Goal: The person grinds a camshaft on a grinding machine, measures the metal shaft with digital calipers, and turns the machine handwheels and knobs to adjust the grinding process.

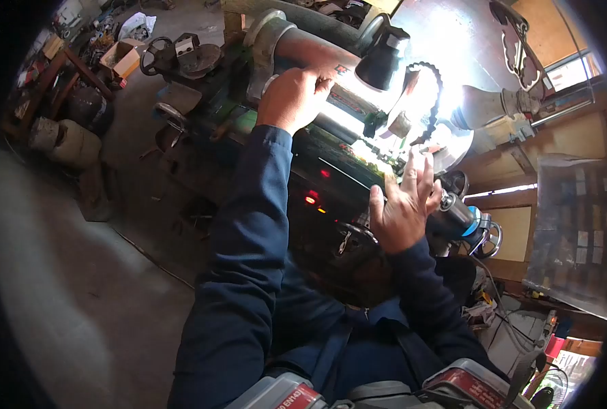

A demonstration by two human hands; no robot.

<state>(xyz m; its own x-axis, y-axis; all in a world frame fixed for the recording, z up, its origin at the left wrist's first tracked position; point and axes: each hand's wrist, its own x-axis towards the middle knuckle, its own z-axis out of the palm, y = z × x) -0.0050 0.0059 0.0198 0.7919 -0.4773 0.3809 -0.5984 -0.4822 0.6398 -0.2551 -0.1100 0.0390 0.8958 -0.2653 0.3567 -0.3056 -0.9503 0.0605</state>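
Note:
A large machine (317,51) with a rounded housing lies across the upper middle, under a black lamp (383,58) and bright light. My left hand (292,99) is at the front of the housing, its fingers curled in; what they hold, if anything, is hidden. Over the brightly lit working area at the right, my right hand (407,201) is raised with its fingers apart and nothing held. Just beyond its fingertips are small metal parts washed out by glare. A dark segmented hose (434,95) curves above them.
A black and blue cylindrical motor (462,219) and a handwheel (494,240) sit right of my right hand. More handwheels (172,117) stand at the left. A gas cylinder (75,144), a cardboard box (121,59) and a floor cable (152,259) lie farther left.

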